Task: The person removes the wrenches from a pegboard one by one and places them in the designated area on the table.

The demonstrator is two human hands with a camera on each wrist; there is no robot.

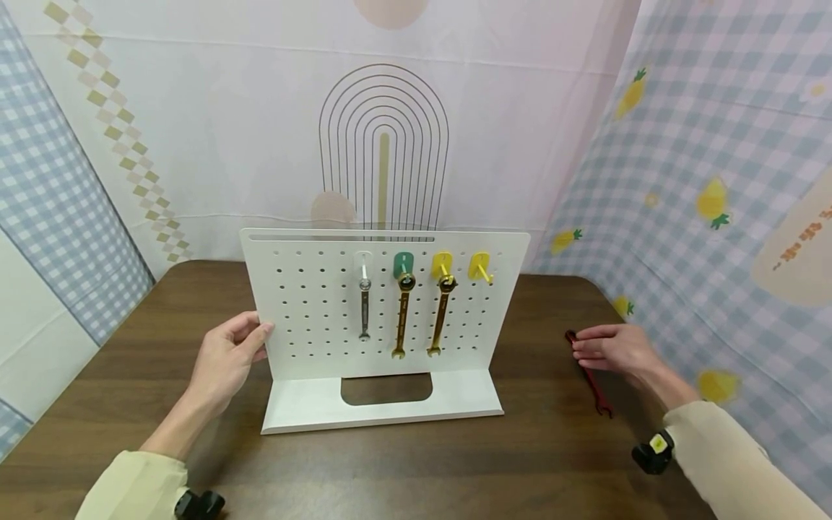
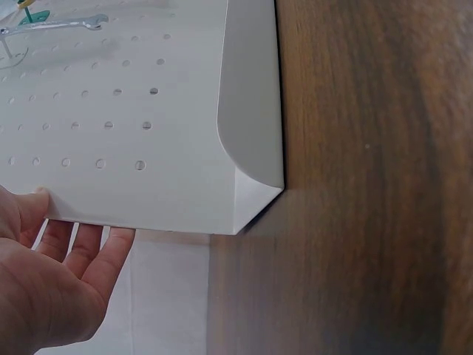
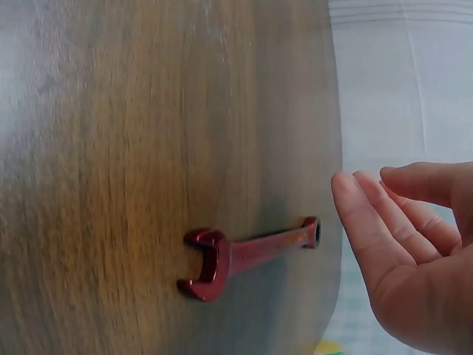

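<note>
My left hand grips the left edge of a white pegboard, thumb on the front face and fingers behind, as the left wrist view shows. My right hand hovers by the ring end of a red combination wrench, fingers bent a little, thumb apart from them, holding nothing. That wrench lies on the table with its open jaw toward me. On the board hang a small silver wrench from a white hook, a gold wrench from a green hook and another gold wrench from a yellow hook.
A second yellow hook sits at the board's right. The board's flat base with a cutout rests on the brown wooden table. Patterned cloth stands behind, and checked cloth rises close to the right hand.
</note>
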